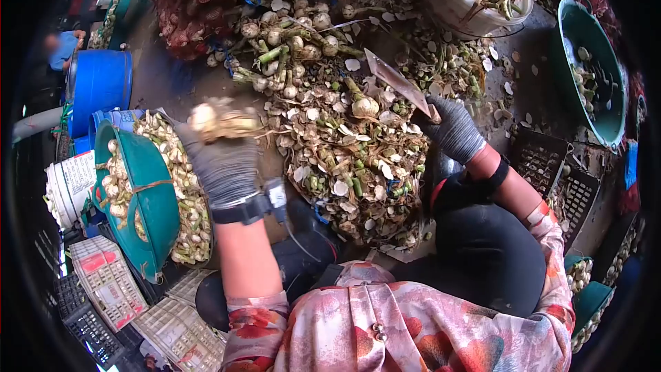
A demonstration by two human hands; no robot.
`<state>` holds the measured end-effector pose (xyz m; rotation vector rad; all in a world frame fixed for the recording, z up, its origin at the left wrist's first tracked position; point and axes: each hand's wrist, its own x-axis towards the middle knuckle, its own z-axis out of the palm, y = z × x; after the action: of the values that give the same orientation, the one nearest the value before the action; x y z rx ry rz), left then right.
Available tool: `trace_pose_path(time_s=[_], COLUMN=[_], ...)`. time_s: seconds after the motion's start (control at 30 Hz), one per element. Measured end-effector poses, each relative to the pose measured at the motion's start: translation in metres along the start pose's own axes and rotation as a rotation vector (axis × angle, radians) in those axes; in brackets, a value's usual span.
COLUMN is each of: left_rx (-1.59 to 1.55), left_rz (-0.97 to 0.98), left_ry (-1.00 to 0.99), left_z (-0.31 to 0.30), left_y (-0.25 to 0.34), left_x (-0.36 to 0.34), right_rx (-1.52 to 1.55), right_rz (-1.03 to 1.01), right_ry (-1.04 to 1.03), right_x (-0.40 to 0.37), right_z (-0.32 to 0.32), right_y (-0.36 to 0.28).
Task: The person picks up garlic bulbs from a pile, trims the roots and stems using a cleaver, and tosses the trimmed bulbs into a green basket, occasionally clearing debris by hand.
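My left hand (224,165), in a grey glove, is over the left side near the green tub, smeared by motion. Its fingers are closed around garlic (220,120) with dry roots or stalk; whether it is one bulb or more is too blurred to tell. My right hand (454,129), gloved too, grips the handle of a broad-bladed knife (398,83), its blade pointing up and left. Below the blade lies a heap of garlic trimmings (344,158), with a whole bulb (365,107) on it. Garlic with stalks (296,45) is piled beyond the heap.
At left a green tub (155,200) holds garlic, with more bulbs beside it and a blue barrel (102,83) behind. Red mesh sacks (179,10) stand at the back. A white bucket (475,17) and green basin (599,120) are at right. Another person (63,48) is far left.
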<state>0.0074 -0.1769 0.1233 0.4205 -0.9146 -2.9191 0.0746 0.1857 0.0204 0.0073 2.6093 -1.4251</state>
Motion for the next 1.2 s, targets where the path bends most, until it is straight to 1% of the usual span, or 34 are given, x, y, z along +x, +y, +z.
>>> trace_pose_path(time_s=[0.03,0.1,0.13,0.2,0.27,0.3,0.33,0.37,0.4,0.43,0.47,0.5,0.53,0.6,0.63,0.67,0.73,0.77,0.8,0.83,0.87,0.9,0.93,1.0,1.13,1.2], left_rx=[-0.104,-0.133,-0.104,0.082,0.483,0.788,1.372,1.765,1.638,1.756,1.937,2.205,2.286,2.343,2.423,2.399,2.458,2.234,1.987,1.704,1.108,0.541,0.614,0.578,0.184,-0.011], left_rz=[0.066,0.404,0.533,0.500,0.478,0.454,0.525,0.778,0.359,0.218,-0.023,-0.084,-0.149,-0.037,-0.137,0.012,-0.463,-0.380,-0.397,-0.384,-0.901,-1.211,-0.995,-0.831,-1.055,-1.157], left_ry=[-0.189,-0.189,-0.248,-0.197,-0.042,0.087,-0.285,-0.696,-0.791,-0.954,-1.035,-1.136,-1.347,-1.652,-1.665,-1.745,-1.577,-1.515,-1.267,-1.072,-0.726,-0.202,-0.280,-0.330,-0.229,-0.182], left_z=[0.007,-0.002,-0.004,0.007,0.018,0.012,0.002,-0.009,-0.030,-0.049,-0.068,-0.058,-0.059,-0.071,-0.070,-0.074,-0.037,-0.072,-0.080,-0.084,-0.086,-0.085,-0.087,-0.088,-0.097,-0.101], left_y=[0.046,0.154,0.184,0.166,0.112,0.069,0.020,-0.030,-0.080,-0.119,-0.156,-0.177,-0.197,-0.220,-0.232,-0.239,-0.249,-0.260,-0.259,-0.257,-0.265,-0.272,-0.276,-0.273,-0.260,-0.253], left_x=[-0.005,-0.007,-0.006,0.002,0.019,0.045,0.050,0.055,0.060,0.062,0.072,0.070,0.079,0.095,0.102,0.107,0.104,0.115,0.111,0.107,0.106,0.103,0.083,0.063,0.041,0.033], right_rx=[-0.031,-0.039,-0.037,-0.036,0.005,0.011,0.014,-0.044,-0.067,-0.071,-0.073,-0.081,-0.135,-0.118,-0.150,-0.169,-0.216,-0.233,-0.249,-0.300,-0.277,-0.269,-0.262,-0.297,-0.321,-0.351], right_rz=[0.034,0.100,0.096,0.089,0.122,0.143,0.168,0.176,0.236,0.253,0.270,0.241,0.241,0.285,0.311,0.300,0.268,0.262,0.255,0.165,0.101,0.062,0.019,-0.006,-0.053,-0.042], right_ry=[0.005,-0.019,-0.021,-0.029,-0.036,-0.038,-0.039,-0.010,-0.041,-0.051,-0.058,-0.065,-0.067,-0.094,-0.140,-0.142,-0.149,-0.153,-0.154,-0.142,-0.153,-0.180,-0.211,-0.253,-0.278,-0.297], right_x=[-0.003,-0.008,-0.008,-0.009,-0.008,-0.009,-0.010,-0.013,-0.015,-0.018,-0.020,-0.021,-0.024,-0.028,-0.027,-0.028,-0.026,-0.024,-0.020,-0.018,-0.018,-0.015,-0.011,-0.006,-0.008,-0.011], right_z=[-0.001,-0.005,-0.005,-0.002,-0.003,-0.005,-0.008,-0.005,-0.006,-0.007,-0.008,-0.011,-0.011,-0.011,-0.014,-0.012,-0.013,-0.012,-0.011,-0.011,-0.012,-0.016,-0.019,-0.021,-0.020,-0.022], right_y=[-0.002,-0.002,0.003,0.013,0.011,0.011,0.014,0.024,0.030,0.035,0.041,0.041,0.048,0.057,0.057,0.065,0.071,0.072,0.069,0.067,0.062,0.050,0.041,0.030,0.023,0.017])
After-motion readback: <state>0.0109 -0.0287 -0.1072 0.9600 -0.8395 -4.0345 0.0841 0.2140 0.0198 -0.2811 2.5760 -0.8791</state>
